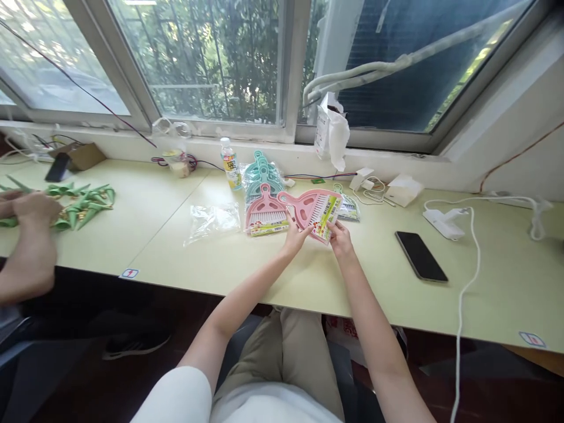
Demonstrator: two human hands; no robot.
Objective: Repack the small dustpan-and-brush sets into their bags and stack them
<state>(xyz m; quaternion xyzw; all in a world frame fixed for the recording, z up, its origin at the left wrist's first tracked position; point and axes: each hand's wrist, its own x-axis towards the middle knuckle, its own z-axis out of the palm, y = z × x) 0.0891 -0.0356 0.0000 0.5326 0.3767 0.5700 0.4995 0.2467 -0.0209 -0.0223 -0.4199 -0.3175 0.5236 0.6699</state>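
Note:
Between my two hands is a pink dustpan and brush set with a printed yellow-green card, tilted above the table. My left hand grips its lower left side, and my right hand pinches the card's lower right corner. Just left of it lies another pink dustpan set with a similar card. Behind that, several teal dustpan sets are piled in clear plastic. One more green set lies partly hidden behind the held one. A crumpled clear plastic bag rests to the left.
A drink bottle stands by the window ledge. On the right lie a black phone, a white power strip and a white cable hanging over the edge. At far left, another person's hands work near green cone-shaped pieces.

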